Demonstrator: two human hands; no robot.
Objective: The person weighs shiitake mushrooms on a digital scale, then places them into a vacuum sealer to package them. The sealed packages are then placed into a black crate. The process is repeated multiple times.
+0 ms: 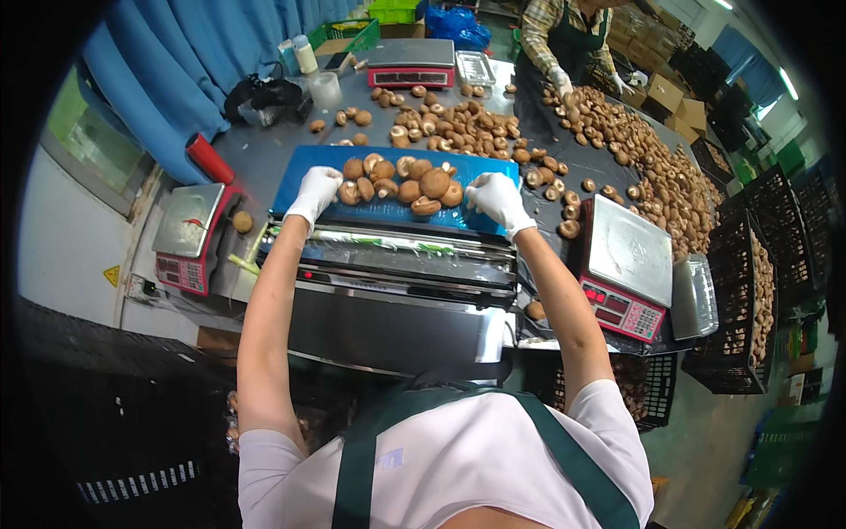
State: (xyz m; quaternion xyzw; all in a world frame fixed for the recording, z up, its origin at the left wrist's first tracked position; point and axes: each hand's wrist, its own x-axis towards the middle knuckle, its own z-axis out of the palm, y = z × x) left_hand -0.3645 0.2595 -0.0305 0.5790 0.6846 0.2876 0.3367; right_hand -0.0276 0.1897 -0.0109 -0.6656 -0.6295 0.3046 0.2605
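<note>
My left hand (319, 192), in a white glove, is at the left end of a group of brown mushrooms (410, 190) lying on a blue board (304, 159). At the board's right side is my gloved right hand (492, 198), its fingers curled near the rightmost mushrooms. Whether either hand pinches something thin cannot be made out. Below the board, a film wrapping machine (410, 264) holds a roll of printed plastic film (377, 239) across its width.
Loose mushrooms (462, 125) lie behind the board, and a large heap (667, 192) spreads to the right. Electronic scales stand at left (192, 221), right (628, 244) and back (411, 56). A person (562, 40) in white gloves touches the heap. Black crates (740, 317) stand at right.
</note>
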